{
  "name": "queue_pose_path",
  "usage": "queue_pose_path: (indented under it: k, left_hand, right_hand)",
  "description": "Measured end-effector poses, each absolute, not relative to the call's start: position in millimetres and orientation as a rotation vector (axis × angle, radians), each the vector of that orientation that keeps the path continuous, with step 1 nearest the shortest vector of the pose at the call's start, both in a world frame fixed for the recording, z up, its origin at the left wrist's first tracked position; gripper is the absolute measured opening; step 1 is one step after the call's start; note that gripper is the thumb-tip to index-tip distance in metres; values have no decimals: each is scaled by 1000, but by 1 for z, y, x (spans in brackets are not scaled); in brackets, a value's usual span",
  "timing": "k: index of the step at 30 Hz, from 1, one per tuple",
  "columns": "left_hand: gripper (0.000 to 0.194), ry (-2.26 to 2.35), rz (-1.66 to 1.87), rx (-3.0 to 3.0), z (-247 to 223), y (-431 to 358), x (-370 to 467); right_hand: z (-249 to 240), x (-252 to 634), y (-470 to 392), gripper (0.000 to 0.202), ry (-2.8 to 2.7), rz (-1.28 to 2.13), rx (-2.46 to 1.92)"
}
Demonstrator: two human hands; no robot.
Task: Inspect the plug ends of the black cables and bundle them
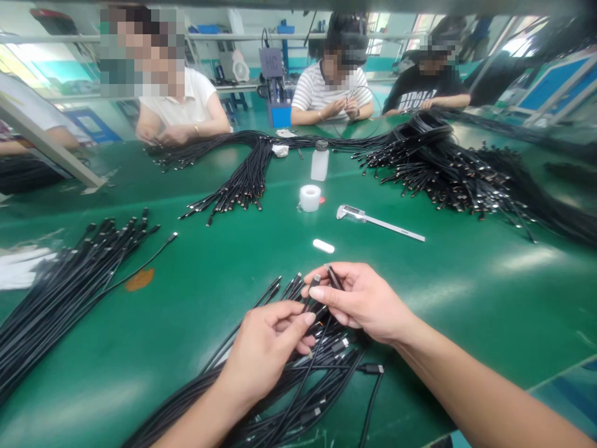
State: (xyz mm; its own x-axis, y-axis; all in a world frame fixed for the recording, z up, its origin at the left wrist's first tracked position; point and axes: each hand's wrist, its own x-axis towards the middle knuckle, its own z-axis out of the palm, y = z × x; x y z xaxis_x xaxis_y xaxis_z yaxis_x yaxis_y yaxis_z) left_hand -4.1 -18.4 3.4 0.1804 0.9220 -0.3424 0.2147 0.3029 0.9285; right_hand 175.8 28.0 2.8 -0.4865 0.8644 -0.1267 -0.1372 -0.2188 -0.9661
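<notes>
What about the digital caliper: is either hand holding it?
No, the caliper lies on the green table, apart from the left hand and the right hand, which are handling black cable ends.

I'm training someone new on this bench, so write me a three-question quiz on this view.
1. True or false: the digital caliper lies to the right of the white tape roll.

2. Multiple choice: what is the right hand pinching between thumb and finger?
A) the caliper
B) a black cable connector
C) the tape roll

3. Short answer: is the white plastic bottle standing or lying on its side?

Key: 1. True; 2. B; 3. Standing.
</notes>
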Motion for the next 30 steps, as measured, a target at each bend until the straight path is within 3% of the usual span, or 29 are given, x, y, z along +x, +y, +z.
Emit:
queue_pose_path:
  k: [16,19,23,26,30]
  left_hand:
    - [43,1103,623,1140,5,-22,-5]
    - [39,1231,661,1434,7,-21,-7]
    - [25,1316,777,2060,4,-18,-12]
    - [19,1411,832,2236,-6,-15,-16]
    - [18,1447,885,2330,-16,-12,-20]
  right_hand:
    - [3,171,27,38,-1322,1715,-1068]
    - [10,184,36,38,-1437,1685,-1087]
    - [10,217,67,40,-1627,1049,-1439]
    - [-5,236,91,28,-1840,497,-1840]
    - [-25,244,105,21,-1929,400,-1964]
